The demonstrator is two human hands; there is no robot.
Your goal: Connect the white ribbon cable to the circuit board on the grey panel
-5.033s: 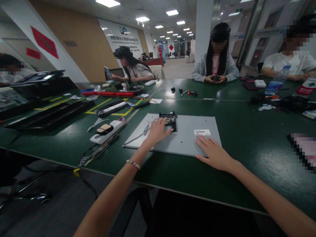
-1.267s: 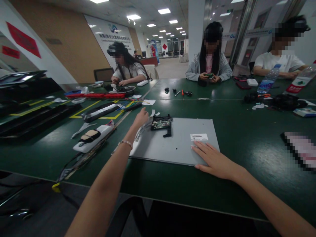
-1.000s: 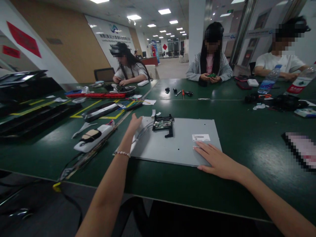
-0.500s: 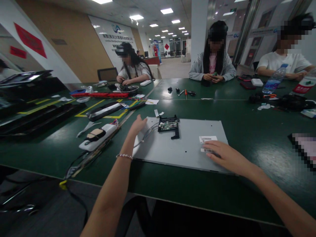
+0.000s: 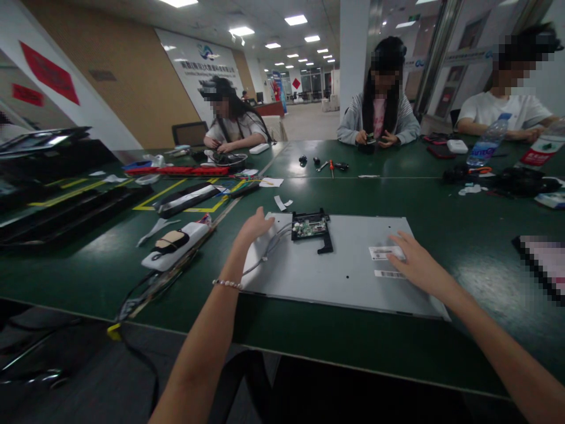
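A flat grey metal panel point(image 5: 309, 277), which looks like the back of a display, lies on the green table in front of me. On its far half sits a black bracket with a green circuit board point(image 5: 309, 228), from which grey cables point(image 5: 267, 250) run left. My left hand point(image 5: 256, 227) rests at the panel's far left corner, fingers stretched out and partly hidden. Over the right side, by a white label point(image 5: 382, 253), my right hand point(image 5: 419, 265) is spread with fingers apart, holding nothing. Whether its fingertips touch the panel I cannot tell.
A white device with a black strap point(image 5: 176, 244) lies left, beside black trays point(image 5: 88, 215). Paper scraps point(image 5: 281, 203) sit beyond the panel. Farther off are a screwdriver point(image 5: 332, 169), a wrench point(image 5: 322, 166) and bottles point(image 5: 489, 141). Several people sit around the table.
The panel has shifted to the right and slightly nearer me, with its board and cables. My left hand has followed rightward; my right hand has moved right, off the labels, and its fingers have spread.
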